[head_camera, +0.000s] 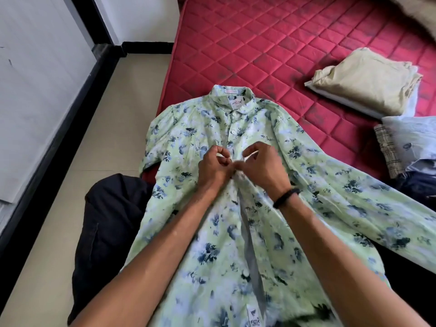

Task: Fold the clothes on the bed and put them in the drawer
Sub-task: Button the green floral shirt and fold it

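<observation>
A pale green long-sleeved cotton shirt printed with blue and dark flowers (188,208) lies face up at the near left corner of the red quilted mattress (271,43), collar pointing toward the far edge and hem toward the person. Its left shoulder and short stretch of sleeve hang just over the mattress's left edge, above the beige tiled floor (77,161); the other sleeve runs out flat across the mattress toward the right. The two top buttons are fastened, and below the hands the placket lies parted.

Both hands meet at the placket in the middle of the chest. The left hand (213,167) has its fingers curled, pinching the left front edge of the shirt. The right hand (262,168), with a black band on the wrist (286,197), pinches the opposite front edge, thumb and fingers closed on the fabric right beside the left hand's fingertips.

A dark navy garment (111,227) lies partly under the shirt's left side and droops over the mattress's left edge near the front corner. Toward the right edge sits a folded stack of beige cloth (368,81), and just nearer than it a loose heap of checked, light blue and dark clothes (405,147). Bare red mattress stretches between the shirt's collar and the far edge. A white wall with a black skirting (47,147) borders the floor strip on the left.
</observation>
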A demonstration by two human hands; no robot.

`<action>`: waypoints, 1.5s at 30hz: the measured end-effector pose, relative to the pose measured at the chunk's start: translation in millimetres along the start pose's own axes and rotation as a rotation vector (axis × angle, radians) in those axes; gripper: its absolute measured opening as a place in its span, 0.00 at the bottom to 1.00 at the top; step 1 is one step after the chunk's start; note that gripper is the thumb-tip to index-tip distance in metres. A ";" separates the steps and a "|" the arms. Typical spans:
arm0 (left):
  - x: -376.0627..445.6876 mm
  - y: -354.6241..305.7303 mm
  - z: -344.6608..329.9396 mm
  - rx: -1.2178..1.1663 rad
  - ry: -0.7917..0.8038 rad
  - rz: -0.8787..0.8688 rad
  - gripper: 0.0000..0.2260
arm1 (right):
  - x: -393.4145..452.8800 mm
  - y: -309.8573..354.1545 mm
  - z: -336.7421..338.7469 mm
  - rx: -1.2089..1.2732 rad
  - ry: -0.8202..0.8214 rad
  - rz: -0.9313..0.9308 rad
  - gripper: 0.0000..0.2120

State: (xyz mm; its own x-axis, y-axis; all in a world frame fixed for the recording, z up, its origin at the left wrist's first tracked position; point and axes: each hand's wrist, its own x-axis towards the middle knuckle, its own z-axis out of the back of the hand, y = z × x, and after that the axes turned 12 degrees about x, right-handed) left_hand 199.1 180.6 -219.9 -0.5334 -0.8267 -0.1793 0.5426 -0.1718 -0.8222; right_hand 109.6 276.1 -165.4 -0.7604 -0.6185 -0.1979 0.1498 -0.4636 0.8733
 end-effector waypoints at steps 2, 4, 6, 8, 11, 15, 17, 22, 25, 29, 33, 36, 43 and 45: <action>-2.8 5.7 -4.4 0.083 -0.027 0.002 0.12 | -27.8 0.9 -2.5 -0.276 0.058 0.152 0.10; -7.7 10.6 -4.5 0.170 -0.032 -0.062 0.09 | -55.7 -15.1 -9.6 -0.508 0.093 0.174 0.11; -14.3 9.5 0.5 0.254 -0.003 -0.153 0.09 | -69.4 -40.4 -14.0 -0.590 0.072 0.177 0.12; -30.4 2.8 9.2 0.408 -0.035 -0.218 0.07 | -71.2 -59.1 -12.4 -0.524 0.047 0.124 0.12; -64.8 -0.7 13.9 0.566 -0.085 -0.310 0.03 | -68.0 -72.7 -6.5 -0.345 0.023 0.050 0.17; -86.6 13.6 7.7 0.612 0.032 -0.270 0.08 | -64.3 -77.7 3.6 -0.159 -0.002 0.010 0.15; -79.5 15.4 12.2 0.632 0.092 -0.242 0.10 | -65.8 -79.4 1.6 -0.227 0.003 0.028 0.17; -80.4 9.0 13.7 0.823 0.174 -0.242 0.10 | -71.4 -80.8 -15.2 -0.484 -0.021 0.120 0.13; -86.6 12.1 8.6 0.850 0.179 -0.227 0.12 | -73.1 -78.6 -13.3 -0.503 -0.014 0.122 0.09; -91.8 10.2 7.9 0.806 0.123 -0.280 0.12 | -71.2 -71.6 6.2 -0.343 -0.045 0.123 0.05; -99.1 5.1 15.7 0.605 -0.012 -0.245 0.05 | -75.7 -63.8 27.0 0.069 0.108 -0.060 0.05; -107.9 5.2 20.3 0.507 -0.091 -0.231 0.06 | -84.9 -69.4 33.1 0.587 0.189 -0.318 0.06; -109.5 7.0 19.1 0.353 -0.103 -0.143 0.04 | -89.5 -64.6 34.3 1.041 0.283 -0.507 0.05; -110.1 4.3 17.4 0.261 -0.067 -0.116 0.03 | -89.9 -65.9 33.8 1.005 0.294 -0.475 0.05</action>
State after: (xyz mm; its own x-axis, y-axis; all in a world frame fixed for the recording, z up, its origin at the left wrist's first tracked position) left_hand 271.5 261.6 -194.4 -0.5620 -0.8257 -0.0491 0.6337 -0.3917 -0.6671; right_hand 146.8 383.7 -190.1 -0.4082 -0.7025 -0.5830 -0.7850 -0.0559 0.6169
